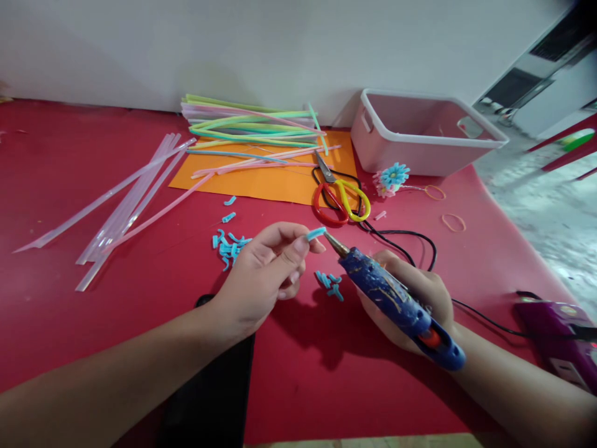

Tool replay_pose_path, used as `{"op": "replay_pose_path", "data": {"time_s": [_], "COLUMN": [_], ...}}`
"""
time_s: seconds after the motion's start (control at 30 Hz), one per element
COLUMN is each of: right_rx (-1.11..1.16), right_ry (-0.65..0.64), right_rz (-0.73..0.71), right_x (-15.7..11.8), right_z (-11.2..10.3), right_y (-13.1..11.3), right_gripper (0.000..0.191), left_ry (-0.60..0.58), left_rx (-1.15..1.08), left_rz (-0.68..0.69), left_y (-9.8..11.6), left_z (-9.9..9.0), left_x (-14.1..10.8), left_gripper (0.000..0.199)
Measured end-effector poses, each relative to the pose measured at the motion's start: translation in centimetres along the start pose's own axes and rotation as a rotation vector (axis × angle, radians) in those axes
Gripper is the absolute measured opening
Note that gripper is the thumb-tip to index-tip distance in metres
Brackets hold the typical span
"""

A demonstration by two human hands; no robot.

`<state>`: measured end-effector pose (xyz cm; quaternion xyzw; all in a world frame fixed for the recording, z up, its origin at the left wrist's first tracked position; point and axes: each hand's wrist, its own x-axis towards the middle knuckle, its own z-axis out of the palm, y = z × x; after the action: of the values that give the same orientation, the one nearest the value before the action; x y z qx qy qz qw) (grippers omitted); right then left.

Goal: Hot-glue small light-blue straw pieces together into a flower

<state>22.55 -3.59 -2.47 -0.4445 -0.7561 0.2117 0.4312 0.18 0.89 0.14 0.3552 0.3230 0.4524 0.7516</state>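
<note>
Pinching likely soft, featherlight blue chenille-stem piece [316, 234] by one end in left hand [261, 274] above red tabletop [298, 398], and curling right hand [426, 286] closed around likely heavier, rigid glue gun [389, 292] behind nozzle [336, 244].

Both hands [268, 274] [410, 298], fingers [301, 244] curled

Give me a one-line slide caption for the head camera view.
Left hand holds a blue piece at the tip of a glue gun.

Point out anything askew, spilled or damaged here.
The glue gun is blotched with pale marks, perhaps dried glue. The scissors lie among loops of black cord, which could snag. Nothing looks plainly spilled or broken.
</note>
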Motion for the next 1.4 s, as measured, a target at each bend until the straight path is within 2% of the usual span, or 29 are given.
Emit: {"op": "replay_pose_path", "data": {"time_s": [0.2, 0.43, 0.5, 0.63, 0.8, 0.93, 1.0, 1.13, 1.3, 1.4], "right_rx": [0.026, 0.096, 0.086, 0.014, -0.055, -0.045, -0.064, -0.129, -0.107, -0.123], "right_ry": [-0.080, -0.009, 0.053, 0.059, 0.098, 0.104, 0.083, 0.005, -0.015, -0.024], "right_rz": [-0.030, -0.030, -0.039, -0.073, 0.009, -0.056, -0.094, -0.055, -0.085, -0.051], "right_x": [0.1, 0.3, 0.2, 0.0, 0.2, 0.7, 0.7, 0.6, 0.3, 0.3], "right_z": [-0.3, 0.1, 0.1, -0.1, 0.2, 0.4, 0.2, -0.3, -0.4, -0.4], "right_y": [0.0, -0.4, -0.6, -0.9, -1.2, -1.1, -1.0, -0.6, -0.3, -0.2], "right_gripper": [0.023, 0.021, 0.020, 0.025, 0.019, 0.013, 0.015, 0.017, 0.019, 0.019], "left_ry": [-0.022, -0.074, -0.099, -0.129, -0.104, -0.076, -0.068, -0.061, -0.074, -0.074], "left_rx": [-0.026, -0.145, -0.188, -0.217, -0.195, -0.172, -0.159, -0.122, -0.116, -0.111], "left_rz": [-0.061, -0.152, -0.169, -0.159, -0.157, -0.163, -0.158, -0.160, -0.141, -0.129], "left_y": [-0.1, 0.2, 0.3, 0.3, 0.4, 0.4, 0.4, 0.5, 0.5, 0.3], "left_z": [-0.1, -0.1, -0.2, -0.3, -0.1, 0.1, 0.2, 0.2, 0.1, -0.1], "left_x": [0.0, -0.1, -0.1, -0.1, -0.2, -0.2, -0.2, -0.3, -0.3, -0.2], "left_gripper": [0.028, 0.030, 0.027, 0.024, 0.024, 0.028, 0.028, 0.027, 0.026, 0.024]}}
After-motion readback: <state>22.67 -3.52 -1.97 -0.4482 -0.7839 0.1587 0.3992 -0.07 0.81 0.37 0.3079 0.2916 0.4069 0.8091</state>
